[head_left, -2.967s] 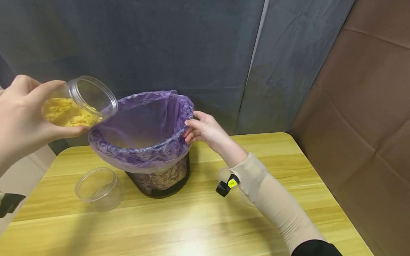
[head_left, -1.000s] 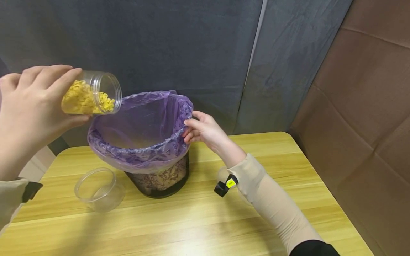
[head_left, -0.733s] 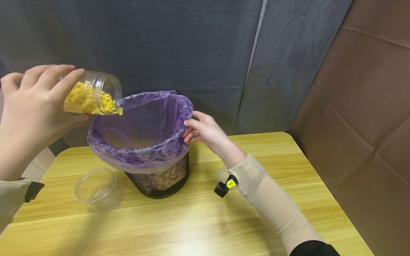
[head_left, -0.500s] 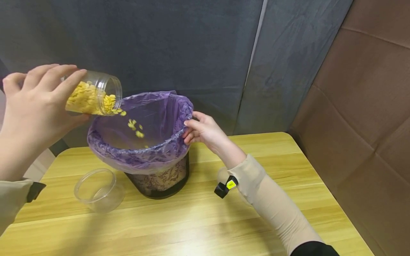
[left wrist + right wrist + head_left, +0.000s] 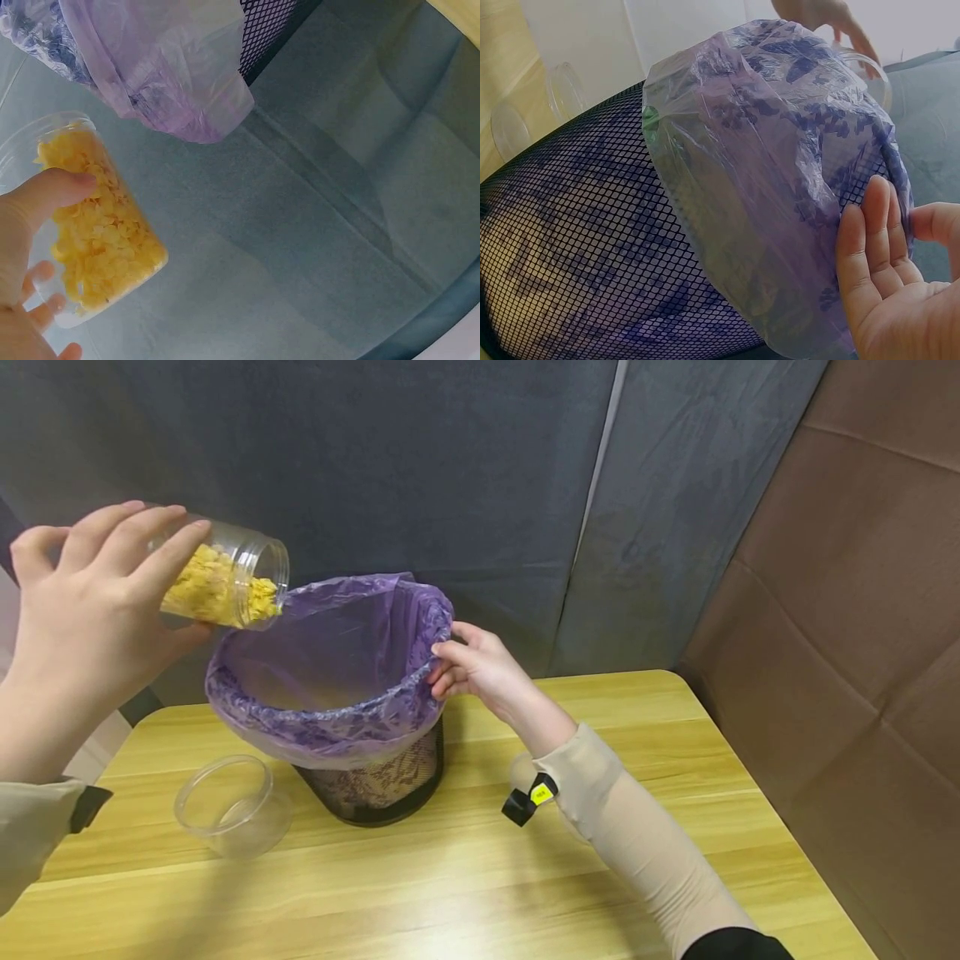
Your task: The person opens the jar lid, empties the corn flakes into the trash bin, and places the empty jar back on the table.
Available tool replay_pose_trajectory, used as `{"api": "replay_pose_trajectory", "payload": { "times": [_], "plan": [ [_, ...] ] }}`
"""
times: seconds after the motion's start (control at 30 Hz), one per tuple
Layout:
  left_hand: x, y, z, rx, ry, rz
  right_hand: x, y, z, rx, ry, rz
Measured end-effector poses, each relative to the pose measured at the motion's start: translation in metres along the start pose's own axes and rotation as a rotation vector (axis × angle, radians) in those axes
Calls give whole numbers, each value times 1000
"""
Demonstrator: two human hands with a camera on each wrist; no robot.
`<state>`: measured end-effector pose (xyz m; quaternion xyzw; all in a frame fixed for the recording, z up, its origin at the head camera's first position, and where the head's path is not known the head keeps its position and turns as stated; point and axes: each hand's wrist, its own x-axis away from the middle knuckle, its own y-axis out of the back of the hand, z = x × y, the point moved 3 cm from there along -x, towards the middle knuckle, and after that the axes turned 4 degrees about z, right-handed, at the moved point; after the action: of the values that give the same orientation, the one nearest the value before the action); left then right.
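My left hand point(image 5: 97, 593) grips a clear plastic jar point(image 5: 232, 537) tipped onto its side, mouth facing right above the near-left rim of a wastebasket. Yellow flakes point(image 5: 206, 589) fill the jar's lower part and are heaped at its mouth; the left wrist view shows the flakes point(image 5: 109, 240) through the wall. A purple plastic bag point(image 5: 337, 739) lines the black mesh wastebasket point(image 5: 382, 789), folded over its rim. With the thumb on one side and fingers on the other, my right hand point(image 5: 480, 668) pinches the bag-covered rim at the right. The bottom of the bag is hidden.
A clear round tub point(image 5: 236, 814) stands on the wooden table point(image 5: 420, 893), left of the wastebasket. Another clear round item point(image 5: 521, 770) lies partly hidden under the right forearm. A grey curtain point(image 5: 375, 468) hangs behind; a brown padded panel point(image 5: 862, 568) borders the right.
My left hand has moved right and tipped the jar further. Several flakes fell into the bag half a second ago; none is seen in the air now. The right hand has stayed put.
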<state>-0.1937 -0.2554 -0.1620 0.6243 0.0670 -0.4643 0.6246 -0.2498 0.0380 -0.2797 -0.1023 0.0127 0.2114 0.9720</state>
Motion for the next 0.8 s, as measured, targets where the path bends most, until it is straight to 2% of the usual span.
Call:
{"api": "replay_pose_trajectory", "payload": {
  "times": [0.43,0.8],
  "plan": [
    [0,0,-1,-1,-30,-7,-1,0,-1,-10,0,5],
    [-1,0,-3,-4,-91,-31,-1,-1,0,-7,3,4]
  ]
}}
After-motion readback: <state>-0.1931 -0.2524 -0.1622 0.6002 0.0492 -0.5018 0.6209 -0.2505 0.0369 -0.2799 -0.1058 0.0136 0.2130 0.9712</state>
